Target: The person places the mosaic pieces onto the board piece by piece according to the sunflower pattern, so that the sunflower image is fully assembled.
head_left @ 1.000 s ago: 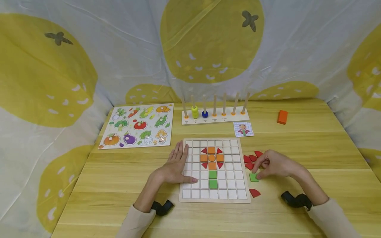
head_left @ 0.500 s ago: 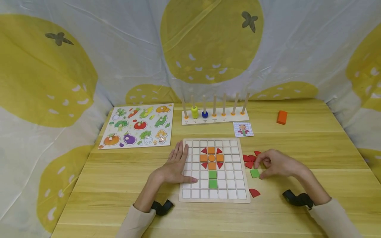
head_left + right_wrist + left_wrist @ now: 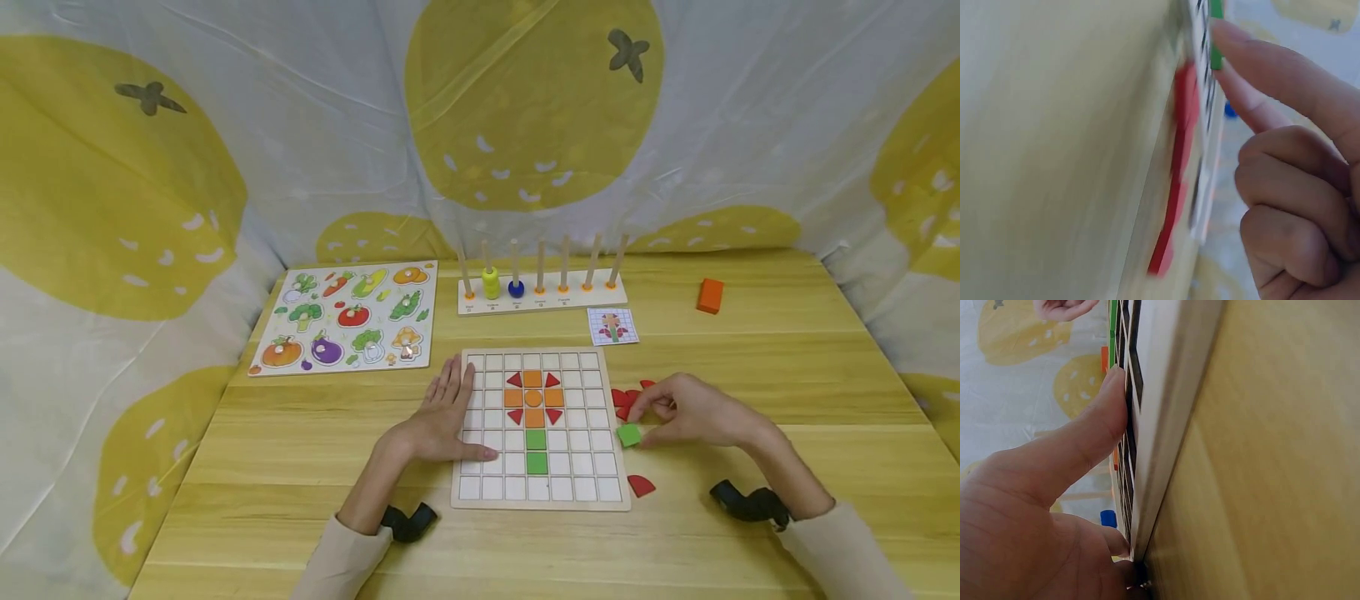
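Note:
A wooden grid board (image 3: 480, 492) lies on the table, with orange squares, an orange circle, red triangles and two green squares (image 3: 536, 451) in its cells. Along its left edge rests my left hand (image 3: 437, 427), fingers straight and thumb (image 3: 1094, 428) lying over the grid. Between thumb and index finger my right hand (image 3: 693, 410) pinches a green square tile (image 3: 628, 435), right at the board's right edge; the other fingers are curled in the right wrist view. Several red quarter-circle pieces (image 3: 619, 399) sit by that hand, partly hidden by it. One red quarter-circle (image 3: 641, 485) lies apart, nearer the front.
Beyond the board stand a peg rack (image 3: 543, 298) with yellow and blue beads and a small pattern card (image 3: 612, 326). A vegetable knob puzzle (image 3: 345, 321) lies at the back left. An orange block (image 3: 710, 296) is at the back right. Patterned cloth (image 3: 330, 125) hangs behind the table.
The green tile has come up from beside the red pieces and moved left to the board's edge in my right hand. My left hand has stayed put.

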{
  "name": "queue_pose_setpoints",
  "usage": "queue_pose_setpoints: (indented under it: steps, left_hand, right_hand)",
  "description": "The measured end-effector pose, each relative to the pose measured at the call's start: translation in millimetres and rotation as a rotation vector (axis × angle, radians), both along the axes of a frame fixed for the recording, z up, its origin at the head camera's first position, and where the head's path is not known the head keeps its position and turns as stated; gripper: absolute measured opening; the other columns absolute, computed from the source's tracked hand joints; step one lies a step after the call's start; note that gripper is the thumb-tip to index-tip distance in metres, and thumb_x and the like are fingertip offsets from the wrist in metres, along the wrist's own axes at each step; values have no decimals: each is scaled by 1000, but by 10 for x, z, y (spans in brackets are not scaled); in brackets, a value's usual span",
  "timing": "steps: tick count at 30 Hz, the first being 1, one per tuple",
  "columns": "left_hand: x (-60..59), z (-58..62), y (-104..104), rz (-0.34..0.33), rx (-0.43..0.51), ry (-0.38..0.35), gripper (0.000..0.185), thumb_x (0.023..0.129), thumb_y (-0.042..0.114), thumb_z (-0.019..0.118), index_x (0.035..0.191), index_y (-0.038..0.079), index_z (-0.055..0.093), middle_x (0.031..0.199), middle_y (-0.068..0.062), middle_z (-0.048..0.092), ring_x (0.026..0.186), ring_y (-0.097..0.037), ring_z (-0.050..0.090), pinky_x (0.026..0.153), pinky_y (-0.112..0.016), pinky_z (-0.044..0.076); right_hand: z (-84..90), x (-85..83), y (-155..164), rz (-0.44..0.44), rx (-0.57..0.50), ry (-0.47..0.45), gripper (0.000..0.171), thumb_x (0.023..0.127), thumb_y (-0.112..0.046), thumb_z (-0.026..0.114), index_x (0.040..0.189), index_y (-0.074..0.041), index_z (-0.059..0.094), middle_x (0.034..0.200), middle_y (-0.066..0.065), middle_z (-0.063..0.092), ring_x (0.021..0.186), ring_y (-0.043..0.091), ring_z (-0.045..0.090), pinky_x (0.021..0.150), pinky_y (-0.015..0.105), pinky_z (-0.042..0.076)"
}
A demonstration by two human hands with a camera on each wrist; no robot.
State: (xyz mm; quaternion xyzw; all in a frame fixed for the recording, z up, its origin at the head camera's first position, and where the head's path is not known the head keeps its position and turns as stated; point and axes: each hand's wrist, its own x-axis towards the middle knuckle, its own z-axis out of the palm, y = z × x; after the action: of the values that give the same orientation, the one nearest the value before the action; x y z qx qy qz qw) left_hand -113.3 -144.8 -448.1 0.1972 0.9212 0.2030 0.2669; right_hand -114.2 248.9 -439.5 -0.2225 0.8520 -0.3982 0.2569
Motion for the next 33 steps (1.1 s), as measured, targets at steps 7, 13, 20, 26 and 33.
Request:
queue_pose_setpoints:
  steps: [7, 13, 20, 26, 33]
  left_hand:
    - [0, -4, -1, -4, 7, 0, 132, 86, 56, 79, 163, 0, -12, 169, -20, -29, 159, -37, -24, 132, -56, -2]
    - [-3, -12, 4, -5, 8, 1, 132, 86, 56, 79, 164, 0, -11, 169, -19, -28, 159, -37, -24, 132, -55, -2]
    - [-8, 3, 7, -7, 11, -6, 133, 84, 57, 80, 164, 1, -10, 170, -18, -28, 159, -36, -23, 132, -54, -2]
    - [-22, 20, -37, -21, 22, -17, 134, 82, 55, 83, 165, 4, -9, 170, -17, -27, 160, -34, -23, 133, -52, -2]
    - [-40, 34, -78, -30, 36, -40, 136, 80, 51, 86, 165, 4, -9, 170, -17, -27, 160, -35, -23, 133, -53, -2]
  right_hand:
    - [85, 256, -568, -52, -46, -25, 23, 78, -21, 91, 96, -16, 78, 60, -8, 30, 56, 4, 28, 53, 22, 27]
    - [12, 501, -1020, -94, -6, -2, 22, 75, -16, 93, 90, -18, 78, 56, -8, 33, 54, 4, 30, 54, 20, 25]
    - [-41, 594, -1208, -116, 102, 128, 24, 71, -19, 95, 85, -18, 76, 56, -10, 41, 54, 4, 36, 53, 19, 23]
    - [-42, 584, -1199, -87, 51, 97, 23, 73, -17, 95, 90, -20, 81, 55, -10, 37, 52, 4, 32, 52, 20, 22]
    - [-59, 589, -1224, -56, 2, 94, 19, 76, -9, 91, 91, -19, 84, 50, -12, 34, 47, 1, 29, 49, 17, 22]
